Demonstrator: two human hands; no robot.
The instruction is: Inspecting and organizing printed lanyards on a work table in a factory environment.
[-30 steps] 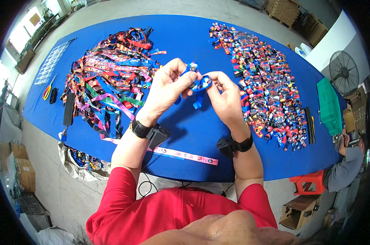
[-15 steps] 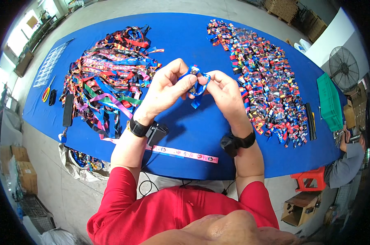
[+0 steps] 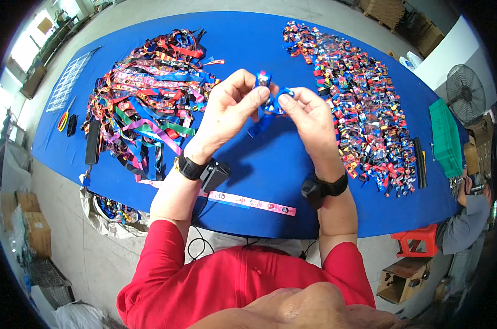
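Over the middle of the blue table, both my hands grip one blue printed ribbon (image 3: 263, 124), curled into loops. My left hand (image 3: 232, 107) pinches a loop between thumb and fingers, with part of the strap standing up above the thumb. My right hand (image 3: 310, 114) pinches another loop, thumb on top. A tail of the ribbon hangs down between the hands. To the left lies a large tangled heap of printed lanyard straps (image 3: 149, 90) in many colours. On the right, rolled-up straps (image 3: 363, 104) are laid out in dense rows.
A pink printed strip (image 3: 254, 204) lies along the near table edge. Orange-handled scissors (image 3: 63, 122) and a white wire rack (image 3: 70, 82) are at far left. On the right stand a green crate (image 3: 445, 137) and a fan (image 3: 464, 93). Another person's sleeve (image 3: 468, 222) shows beyond a red stool (image 3: 416, 241).
My hands have drawn slightly apart, the right one shifting right. The ribbon loops between them have spread, and its hanging tail now swings left. The view has shifted slightly.
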